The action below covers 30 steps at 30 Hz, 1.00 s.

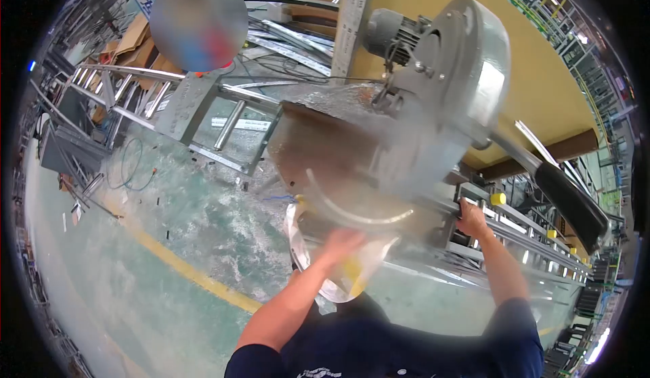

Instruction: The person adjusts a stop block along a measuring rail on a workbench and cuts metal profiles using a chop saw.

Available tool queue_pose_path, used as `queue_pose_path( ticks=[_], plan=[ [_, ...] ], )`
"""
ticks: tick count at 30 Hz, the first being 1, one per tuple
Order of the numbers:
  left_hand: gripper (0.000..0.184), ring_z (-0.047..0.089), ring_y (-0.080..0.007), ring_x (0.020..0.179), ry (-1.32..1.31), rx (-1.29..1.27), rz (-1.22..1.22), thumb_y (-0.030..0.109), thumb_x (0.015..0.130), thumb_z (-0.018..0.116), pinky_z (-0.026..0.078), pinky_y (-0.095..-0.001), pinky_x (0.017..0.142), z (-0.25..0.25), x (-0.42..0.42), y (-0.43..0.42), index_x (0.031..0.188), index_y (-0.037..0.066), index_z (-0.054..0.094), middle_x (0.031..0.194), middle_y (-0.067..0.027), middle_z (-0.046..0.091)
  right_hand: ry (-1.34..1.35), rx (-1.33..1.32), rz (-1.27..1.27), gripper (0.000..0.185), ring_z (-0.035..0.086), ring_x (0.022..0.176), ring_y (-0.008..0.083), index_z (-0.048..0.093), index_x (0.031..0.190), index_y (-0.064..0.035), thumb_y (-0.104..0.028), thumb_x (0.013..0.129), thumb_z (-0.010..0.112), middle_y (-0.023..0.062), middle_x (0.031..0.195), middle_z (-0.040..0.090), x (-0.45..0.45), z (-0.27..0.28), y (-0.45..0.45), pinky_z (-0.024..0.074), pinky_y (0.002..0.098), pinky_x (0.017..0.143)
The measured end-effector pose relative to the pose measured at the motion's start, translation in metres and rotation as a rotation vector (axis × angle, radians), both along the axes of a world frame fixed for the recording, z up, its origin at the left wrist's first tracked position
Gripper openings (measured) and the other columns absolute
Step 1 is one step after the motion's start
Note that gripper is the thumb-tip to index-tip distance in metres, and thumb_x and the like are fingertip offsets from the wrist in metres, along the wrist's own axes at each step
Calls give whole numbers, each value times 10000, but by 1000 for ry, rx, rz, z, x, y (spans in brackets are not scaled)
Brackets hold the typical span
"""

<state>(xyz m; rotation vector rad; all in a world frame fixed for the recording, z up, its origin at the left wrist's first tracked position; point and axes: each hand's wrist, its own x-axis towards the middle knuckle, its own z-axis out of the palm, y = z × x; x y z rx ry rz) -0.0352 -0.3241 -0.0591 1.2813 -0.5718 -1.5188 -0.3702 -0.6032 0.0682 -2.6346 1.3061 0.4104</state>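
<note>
A large grey cut-off saw [433, 100] stands before me, with a round blade guard, a motor [393, 31] and a long black handle [572, 205]. My left hand [345, 242] is smeared by motion at the near edge of the saw's table, over a white sack [298, 242] with yellow on it. Its fingers cannot be made out. A pale curved strip [352, 214] shows blurred just beyond that hand. My right hand [472, 219] is closed at a dark metal part right of the saw; what lies inside its fingers is hidden.
A roller conveyor [521, 232] with yellow caps runs off to the right. A metal roller frame [233, 124] is at the left of the saw. Cables and small scraps lie on the green floor [196, 215]. A blurred-out round patch covers something at upper left.
</note>
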Motion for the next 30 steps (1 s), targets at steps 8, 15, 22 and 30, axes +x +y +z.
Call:
queue_pose_path(
  ticks=[8, 15, 22, 30],
  plan=[
    [405, 625, -272, 1037, -1114, -180, 312, 311, 988, 573, 497, -368, 908, 35, 27, -89, 1216, -17, 509, 1132, -148, 634, -58, 749, 242, 527, 619, 1017, 355, 588, 1190, -40, -216, 709, 709, 164, 1058, 678, 160, 75, 27, 474, 434, 898],
    [286, 654, -284, 907, 207, -269, 868, 266, 1019, 506, 548, -407, 785, 69, 150, -121, 1106, -7, 519, 960, -160, 658, -321, 242, 362, 441, 584, 1100, 358, 675, 1099, -75, -163, 677, 767, 172, 1158, 650, 93, -10, 10, 440, 431, 999],
    [421, 689, -321, 890, 275, -20, 862, 358, 966, 596, 575, -431, 770, 47, 289, -127, 1163, -4, 510, 998, -179, 665, -29, -103, -1, 641, 588, 1016, 413, 527, 1260, -38, -110, 665, 754, 229, 1104, 605, -112, -31, -44, 482, 483, 897],
    [434, 677, -236, 697, -267, 248, 273, 392, 902, 684, 535, -343, 558, 74, 245, -148, 938, -39, 655, 782, -147, 682, -609, 168, -245, 496, 556, 1148, 415, 641, 1170, -71, -185, 705, 770, 196, 1190, 630, -52, -57, -60, 441, 467, 978]
  ],
)
